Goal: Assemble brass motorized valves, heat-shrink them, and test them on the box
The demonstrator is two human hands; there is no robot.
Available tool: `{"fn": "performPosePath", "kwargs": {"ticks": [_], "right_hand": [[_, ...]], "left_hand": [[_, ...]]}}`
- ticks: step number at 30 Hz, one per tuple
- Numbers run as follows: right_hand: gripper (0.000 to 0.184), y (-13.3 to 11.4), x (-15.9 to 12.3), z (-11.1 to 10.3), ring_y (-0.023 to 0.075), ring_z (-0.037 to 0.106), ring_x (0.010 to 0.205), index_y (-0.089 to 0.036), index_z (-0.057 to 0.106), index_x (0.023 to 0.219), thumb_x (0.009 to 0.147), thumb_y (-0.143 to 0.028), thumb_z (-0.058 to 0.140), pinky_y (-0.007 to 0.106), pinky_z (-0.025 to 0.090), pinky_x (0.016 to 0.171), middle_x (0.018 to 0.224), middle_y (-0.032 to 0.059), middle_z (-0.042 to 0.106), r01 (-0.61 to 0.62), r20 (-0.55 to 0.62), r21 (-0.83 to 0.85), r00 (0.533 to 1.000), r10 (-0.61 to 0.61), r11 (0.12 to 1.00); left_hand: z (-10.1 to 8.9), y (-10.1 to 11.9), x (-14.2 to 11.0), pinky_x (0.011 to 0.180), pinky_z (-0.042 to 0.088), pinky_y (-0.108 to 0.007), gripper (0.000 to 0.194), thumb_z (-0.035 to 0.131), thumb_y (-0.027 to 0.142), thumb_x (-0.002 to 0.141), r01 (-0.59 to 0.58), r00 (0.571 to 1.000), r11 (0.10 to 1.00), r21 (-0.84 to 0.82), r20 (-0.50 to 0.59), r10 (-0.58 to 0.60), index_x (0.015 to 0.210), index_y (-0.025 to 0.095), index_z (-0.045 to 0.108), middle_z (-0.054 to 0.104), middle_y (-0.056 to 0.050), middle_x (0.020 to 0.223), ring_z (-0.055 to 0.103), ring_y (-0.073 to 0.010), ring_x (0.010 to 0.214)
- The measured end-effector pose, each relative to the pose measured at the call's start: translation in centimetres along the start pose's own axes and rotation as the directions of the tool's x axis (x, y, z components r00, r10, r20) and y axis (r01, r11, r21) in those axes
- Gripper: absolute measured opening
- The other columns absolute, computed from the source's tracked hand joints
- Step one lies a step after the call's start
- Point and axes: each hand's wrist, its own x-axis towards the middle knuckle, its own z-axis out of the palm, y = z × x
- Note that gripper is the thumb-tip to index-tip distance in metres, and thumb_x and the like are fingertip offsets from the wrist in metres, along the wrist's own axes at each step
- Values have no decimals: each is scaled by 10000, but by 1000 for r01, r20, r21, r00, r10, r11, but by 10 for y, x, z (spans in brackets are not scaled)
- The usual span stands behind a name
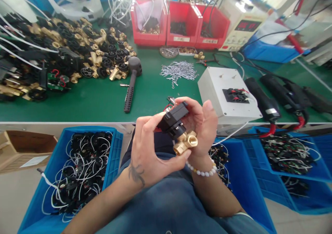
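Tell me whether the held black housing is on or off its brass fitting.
On: between the left hand and right hand, the black housing meets the brass fitting through a black collar. Whether fastened, cannot tell.

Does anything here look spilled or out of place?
Perhaps the silvery clips, heaped loose on the green tabletop while other small parts sit in red bins. A white cable pokes over the rim of the lower-left blue crate. The held black-and-brass part shows no obvious damage.

Left forearm and right forearm slant inward; the left hand curls opposite the cupped right hand
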Motion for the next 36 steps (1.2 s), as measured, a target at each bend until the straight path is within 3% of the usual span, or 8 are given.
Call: {"fn": "performPosePath", "kwargs": {"ticks": [3,5,8,10,12,14,19,36], "right_hand": [[413,-14,19,-19,204,671,1045,-235,703,1071,1009,-590,502,378,556,936,1102,59,705,260,-20,-225,962,-271,939],[322,-34,46,-47,180,670,937,-235,722,1053,965,-529,623,360,557,878,1022,35,704,460,-32,-454,847,-530,763],[154,-73,99,-96,192,651,908,-228,705,965,925,-375,685,370,541,863,974,53,711,445,-2,-785,693,-721,430],[41,-93,135,-123,174,648,896,-185,708,925,888,-200,715,341,515,863,981,83,732,288,-2,-895,761,-649,340],[72,-101,162,-141,145,643,859,-155,724,924,859,-131,741,314,503,861,980,82,744,115,-40,-923,921,-388,368],[133,-97,179,-150,124,634,782,-139,755,941,815,-103,776,293,503,809,914,51,743,13,-36,-911,993,-113,411],[149,-83,187,-151,47,543,625,-99,799,907,760,-78,810,252,410,687,697,-21,670,-45,-3,-869,996,86,492],[110,-89,186,-149,58,557,581,-56,796,843,740,-19,798,320,412,679,691,57,739,-50,-91,-930,991,-96,365]], "left_hand": [[-6,-4,2,812,658,-399,766,854,319,711,12,1000,1000,-28,10,-11,1387,299,495,547,-67,1194,622,-246,1048],[-8,-7,2,812,665,-388,776,841,277,707,15,1000,1000,-13,1,-15,1399,278,489,538,-59,1181,620,-231,1041],[-9,-9,0,822,667,-383,784,835,268,712,9,1000,1000,-13,-13,-9,1412,249,483,536,-60,1176,617,-223,1042],[-8,-7,-1,819,666,-375,784,832,274,714,1,999,1000,-28,-32,-1,1416,243,484,535,-63,1175,616,-220,1035],[-6,-3,-1,819,663,-379,784,834,295,718,-9,999,999,-44,-42,8,1418,244,485,535,-66,1172,616,-221,1027],[-5,0,-1,828,657,-401,774,835,329,729,-13,999,999,-44,-43,11,1417,249,489,540,-71,1172,615,-229,1026],[-7,3,-2,872,646,-471,786,843,398,751,-12,999,1000,-21,-49,11,1436,289,473,559,-83,1185,622,-259,1061],[-11,12,-3,914,679,-557,708,795,442,800,-109,988,993,34,-109,112,1422,290,494,591,-112,1211,658,-293,1119]]}}
